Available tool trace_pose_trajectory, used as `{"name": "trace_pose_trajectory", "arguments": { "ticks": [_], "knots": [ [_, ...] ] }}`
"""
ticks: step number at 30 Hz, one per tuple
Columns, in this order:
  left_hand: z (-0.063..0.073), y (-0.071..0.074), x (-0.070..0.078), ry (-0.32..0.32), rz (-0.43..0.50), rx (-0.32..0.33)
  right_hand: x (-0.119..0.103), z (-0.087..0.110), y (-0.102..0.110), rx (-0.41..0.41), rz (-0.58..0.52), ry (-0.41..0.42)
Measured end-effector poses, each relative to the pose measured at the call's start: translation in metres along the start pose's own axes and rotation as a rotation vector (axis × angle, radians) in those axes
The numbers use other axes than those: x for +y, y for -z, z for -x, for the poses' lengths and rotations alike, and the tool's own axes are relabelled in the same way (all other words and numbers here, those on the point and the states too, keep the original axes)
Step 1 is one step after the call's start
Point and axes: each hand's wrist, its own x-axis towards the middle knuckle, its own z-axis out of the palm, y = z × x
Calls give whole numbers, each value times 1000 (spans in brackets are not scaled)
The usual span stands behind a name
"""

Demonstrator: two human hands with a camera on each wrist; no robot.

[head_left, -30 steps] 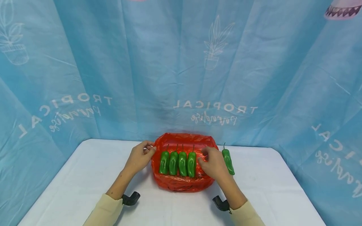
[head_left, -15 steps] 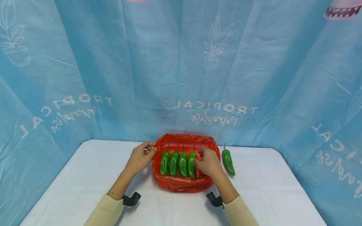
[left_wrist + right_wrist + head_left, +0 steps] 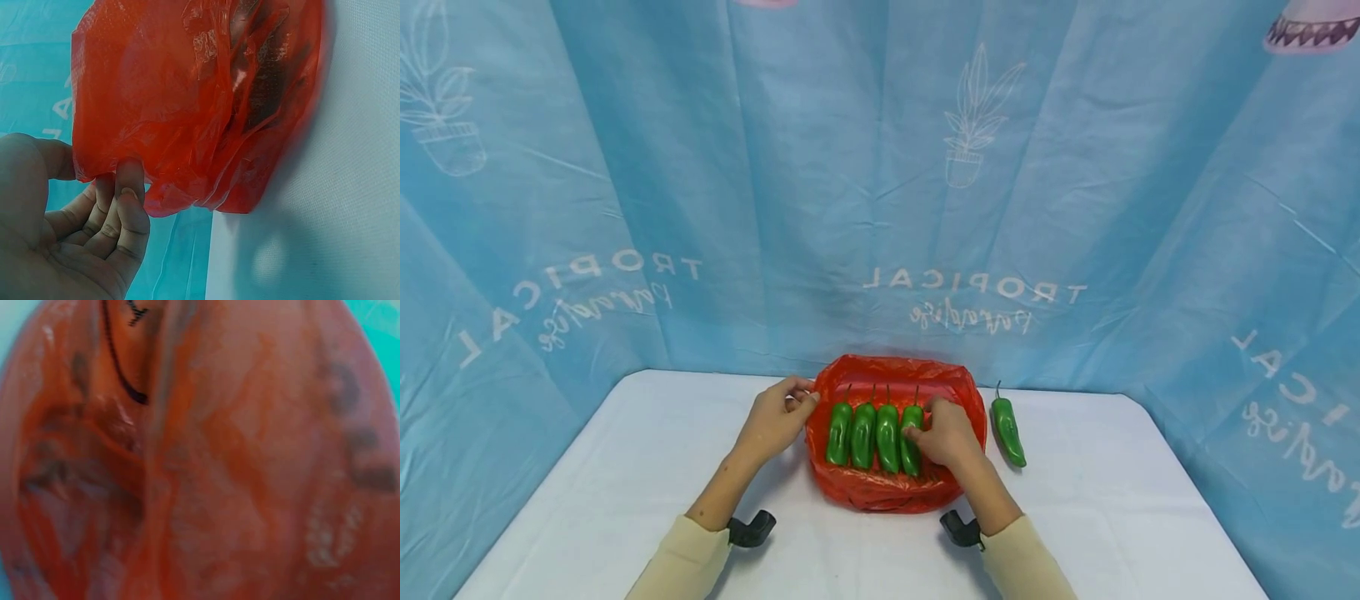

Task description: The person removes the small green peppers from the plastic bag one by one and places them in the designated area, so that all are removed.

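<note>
A red plastic bag [image 3: 880, 498] lies open on the table, its mouth spread wide. Several green chili peppers [image 3: 863, 435] lie side by side inside it, stems pointing away. At the left rim, my left hand [image 3: 777, 421] pinches the bag's edge; the left wrist view shows the thumb and fingers of this hand [image 3: 94, 219] on the red film [image 3: 150, 81]. My right hand [image 3: 951, 433] reaches into the bag, thumb across the rightmost pepper [image 3: 912, 458] and fingers at its right side. Blurred red film [image 3: 250, 456] fills the right wrist view and hides that hand.
One more green chili pepper [image 3: 1008, 432] lies on the white table [image 3: 1097, 483], just right of the bag. A blue printed curtain [image 3: 820, 208] hangs behind the table and along both sides. Something dark shows through the bag [image 3: 269, 75] in the left wrist view.
My right hand has moved left inside the bag, from beside the row onto the rightmost pepper. The left hand has stayed at the rim.
</note>
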Motion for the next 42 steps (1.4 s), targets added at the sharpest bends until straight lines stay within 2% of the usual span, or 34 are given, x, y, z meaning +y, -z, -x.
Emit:
{"name": "trace_pose_trajectory", "arguments": {
  "ticks": [9,42],
  "knots": [
    [-1,-1,2,-2,-9,-5,5,-3,-9,39,23,21],
    [0,-2,1,14,-22,5,11,-7,-10,32,14,3]
  ]
}}
